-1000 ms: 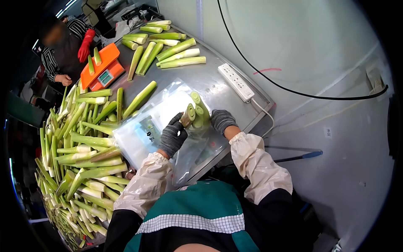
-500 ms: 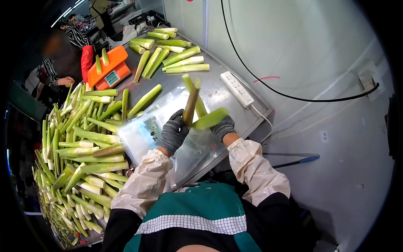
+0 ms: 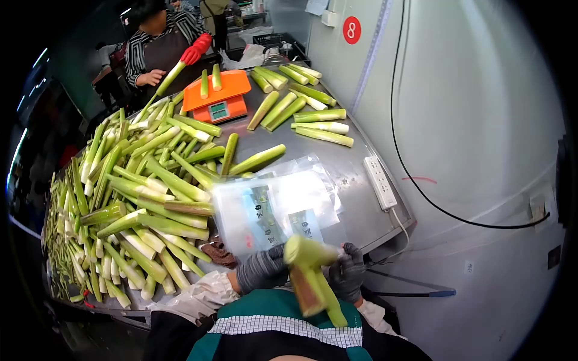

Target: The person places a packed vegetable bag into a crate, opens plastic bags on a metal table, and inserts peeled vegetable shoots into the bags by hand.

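Observation:
Close to my apron, my left hand (image 3: 263,269) in a grey knit glove is closed round water bamboo stalks (image 3: 307,280). Two of them point down toward me, one with a brownish side, and another lies crosswise with its cut end toward my left hand. My right hand (image 3: 348,274), gloved alike, is closed at the pale right end of the crosswise stalk; motion blurs this spot. Just beyond my hands, clear plastic bags (image 3: 271,207) with printed blue labels lie in a stack on the metal table (image 3: 355,168).
A big heap of water bamboo stalks (image 3: 144,210) covers the left side. An orange scale (image 3: 217,93) carries two short pieces. Sorted stalks (image 3: 301,108) lie at the back. A power strip (image 3: 379,182) sits at the right edge. Opposite, a person's red-gloved hand (image 3: 195,49) holds a stalk.
Both my hands have come down toward my body with the stalks, which have tipped from upright to pointing down. My view has turned left and up. The person opposite has raised a stalk.

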Demonstrator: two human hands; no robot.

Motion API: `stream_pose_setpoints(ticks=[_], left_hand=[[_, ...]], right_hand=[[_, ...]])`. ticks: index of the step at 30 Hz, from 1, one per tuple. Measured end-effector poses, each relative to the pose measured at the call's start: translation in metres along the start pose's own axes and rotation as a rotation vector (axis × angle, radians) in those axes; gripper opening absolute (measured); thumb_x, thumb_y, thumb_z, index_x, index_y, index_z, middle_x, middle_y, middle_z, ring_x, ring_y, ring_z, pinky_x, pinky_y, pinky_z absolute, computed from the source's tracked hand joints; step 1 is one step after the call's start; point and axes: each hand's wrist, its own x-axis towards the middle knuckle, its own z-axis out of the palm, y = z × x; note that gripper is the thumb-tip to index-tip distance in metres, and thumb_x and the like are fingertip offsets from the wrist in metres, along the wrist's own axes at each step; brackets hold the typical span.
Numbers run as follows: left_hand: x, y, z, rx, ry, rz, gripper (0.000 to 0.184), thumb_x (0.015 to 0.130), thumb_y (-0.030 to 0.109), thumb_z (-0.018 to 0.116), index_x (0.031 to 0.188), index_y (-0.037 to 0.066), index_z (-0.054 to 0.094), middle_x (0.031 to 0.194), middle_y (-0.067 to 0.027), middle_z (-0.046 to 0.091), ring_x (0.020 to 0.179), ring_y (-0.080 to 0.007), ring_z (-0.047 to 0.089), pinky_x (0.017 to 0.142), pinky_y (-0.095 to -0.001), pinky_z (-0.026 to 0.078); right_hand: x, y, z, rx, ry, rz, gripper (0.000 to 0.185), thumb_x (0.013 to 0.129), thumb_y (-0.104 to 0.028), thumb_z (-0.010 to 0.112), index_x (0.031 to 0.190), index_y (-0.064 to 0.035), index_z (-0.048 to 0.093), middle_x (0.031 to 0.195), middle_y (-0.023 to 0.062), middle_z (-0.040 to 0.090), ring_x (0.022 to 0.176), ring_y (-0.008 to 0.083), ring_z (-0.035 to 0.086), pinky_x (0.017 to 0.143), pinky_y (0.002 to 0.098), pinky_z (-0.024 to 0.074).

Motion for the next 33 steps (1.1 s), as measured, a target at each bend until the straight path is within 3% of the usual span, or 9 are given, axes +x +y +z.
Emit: stream_pose_setpoints(ticks=[2,6,12,14,17,21,23,26,33], left_hand=[[0.016,-0.007,-0.011,0.139,-0.192,-0.087,0.037,0.082,0.006,0.051,0.118,0.003,0.043,0.11,-0.0088,0.05,0.099,-0.0196,0.051,0.087,-0.0304,0.041],[0.011,-0.007,0.004,0.331,-0.227,0.195,0.037,0.08,0.008,0.052,0.116,0.003,0.044,0.111,-0.011,0.05,0.1,-0.0236,0.05,0.087,-0.0322,0.041],[-0.024,-0.041,-0.046,1.302,0.302,0.678,0.038,0.077,0.012,0.054,0.114,0.003,0.046,0.113,-0.0145,0.049,0.101,-0.0296,0.05,0.087,-0.0349,0.041],[-0.016,-0.07,-0.093,1.723,0.375,0.525,0.04,0.075,0.015,0.055,0.114,0.006,0.047,0.118,-0.0174,0.044,0.105,-0.0337,0.045,0.088,-0.039,0.039],[-0.022,-0.066,-0.075,1.658,0.482,0.137,0.042,0.077,0.019,0.054,0.116,0.006,0.045,0.12,-0.0187,0.042,0.105,-0.0337,0.046,0.085,-0.0397,0.041],[-0.018,-0.046,-0.048,1.419,0.684,-0.011,0.045,0.077,0.024,0.054,0.116,0.005,0.044,0.117,-0.0198,0.044,0.101,-0.0332,0.05,0.082,-0.0401,0.042],[-0.018,-0.032,-0.026,1.407,0.937,-0.214,0.036,0.078,0.026,0.052,0.11,0.011,0.05,0.097,-0.018,0.057,0.084,-0.0329,0.057,0.074,-0.0395,0.045],[-0.009,-0.048,-0.056,1.573,0.659,-0.47,0.034,0.08,0.028,0.045,0.109,0.01,0.049,0.09,-0.0171,0.059,0.078,-0.0359,0.057,0.069,-0.04,0.046],[-0.009,-0.042,-0.059,1.573,0.499,-0.42,0.029,0.076,0.026,0.049,0.089,0.001,0.058,0.084,-0.0209,0.059,0.081,-0.0342,0.057,0.072,-0.0403,0.044]], right_hand=[[-0.011,0.001,0.007,0.15,-0.047,-0.075,0.012,0.067,-0.011,0.057,0.076,-0.0034,0.053,0.097,0.0134,0.056,0.085,0.0299,0.053,0.079,0.0391,0.0413],[-0.034,0.03,0.044,0.374,-0.267,0.117,0.011,0.065,-0.005,0.057,0.074,-0.0022,0.052,0.098,0.0163,0.055,0.087,0.0319,0.053,0.076,0.0379,0.0428],[-0.039,0.039,0.051,0.48,-0.249,0.39,0.013,0.064,-0.005,0.059,0.074,-0.0017,0.052,0.095,0.0164,0.055,0.083,0.0315,0.053,0.07,0.0355,0.0444],[-0.036,0.039,0.049,0.486,-0.248,0.386,0.014,0.064,-0.005,0.059,0.075,-0.0017,0.052,0.095,0.0164,0.055,0.083,0.0313,0.054,0.07,0.0354,0.0444],[-0.03,0.038,0.047,0.49,-0.242,0.372,0.015,0.064,-0.006,0.059,0.075,-0.0016,0.052,0.095,0.0164,0.055,0.083,0.0309,0.054,0.07,0.0353,0.0443],[-0.027,0.036,0.048,0.486,-0.233,0.355,0.015,0.064,-0.007,0.06,0.076,-0.0014,0.052,0.095,0.0164,0.055,0.083,0.0304,0.054,0.07,0.035,0.0442],[-0.031,0.032,0.049,0.476,-0.231,0.343,0.016,0.064,-0.008,0.06,0.077,-0.0014,0.052,0.095,0.0164,0.055,0.083,0.0302,0.054,0.07,0.0349,0.0442],[-0.028,0.031,0.047,0.489,-0.239,0.341,0.017,0.064,-0.009,0.06,0.077,-0.0013,0.053,0.096,0.0164,0.055,0.084,0.0298,0.054,0.07,0.0348,0.0441],[-0.017,0.032,0.035,0.489,-0.264,0.328,0.019,0.065,-0.011,0.061,0.079,-0.001,0.053,0.096,0.0165,0.054,0.084,0.0289,0.054,0.07,0.0344,0.044]])
